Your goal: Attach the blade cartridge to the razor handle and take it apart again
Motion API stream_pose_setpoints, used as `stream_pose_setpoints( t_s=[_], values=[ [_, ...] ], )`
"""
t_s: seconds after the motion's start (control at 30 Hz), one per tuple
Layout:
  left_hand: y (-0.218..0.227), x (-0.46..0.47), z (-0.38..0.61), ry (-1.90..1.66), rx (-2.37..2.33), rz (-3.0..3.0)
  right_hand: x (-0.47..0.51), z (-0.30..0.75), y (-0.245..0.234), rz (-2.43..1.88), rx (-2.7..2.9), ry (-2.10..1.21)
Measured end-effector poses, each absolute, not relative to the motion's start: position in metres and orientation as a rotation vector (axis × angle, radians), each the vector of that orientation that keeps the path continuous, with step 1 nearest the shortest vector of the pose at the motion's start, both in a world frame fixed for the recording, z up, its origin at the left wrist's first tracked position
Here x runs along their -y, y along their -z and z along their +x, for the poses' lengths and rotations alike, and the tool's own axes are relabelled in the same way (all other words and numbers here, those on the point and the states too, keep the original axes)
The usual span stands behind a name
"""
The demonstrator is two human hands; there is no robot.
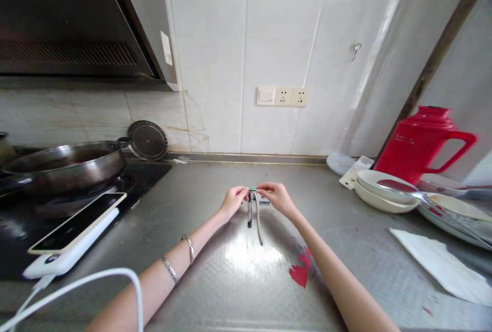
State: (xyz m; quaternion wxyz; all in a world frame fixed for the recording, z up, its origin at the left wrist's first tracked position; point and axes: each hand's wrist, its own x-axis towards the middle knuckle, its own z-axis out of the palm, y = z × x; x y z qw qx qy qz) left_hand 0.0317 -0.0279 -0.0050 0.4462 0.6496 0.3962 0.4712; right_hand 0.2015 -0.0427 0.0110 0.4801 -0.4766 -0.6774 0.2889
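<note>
Over the middle of the steel counter (238, 275), my left hand (231, 202) and my right hand (277, 198) meet, each pinching one end of a small green-tipped item (252, 189). Two thin strands hang down from it, one dark (249, 211) and one pale (259, 224), like short cords or straps. What the item is I cannot make out. Both hands have their fingers closed on it. Two metal bangles sit on my left forearm (179, 260).
A phone (79, 222) lies on a white power bank (69, 250) with a white cable at left, beside a dark wok (63, 165) on the stove. Stacked bowls with a spoon (388, 188), plates and a red jug (421, 142) stand at right. A paper sheet (438, 265) lies at the right front.
</note>
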Motion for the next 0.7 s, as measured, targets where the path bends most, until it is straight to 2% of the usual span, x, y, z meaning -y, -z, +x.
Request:
stream_pose_setpoints(
  t_s=[0.27, 0.7],
  values=[
    [0.004, 0.026, 0.03, -1.256, -1.006, 1.573, 0.03, 0.242, 0.002, -1.268, 1.788, -0.384],
    [0.005, 0.026, 0.027, -1.215, -1.088, 1.586, 0.021, 0.253, 0.026, -1.317, 1.907, -0.378]
  ],
)
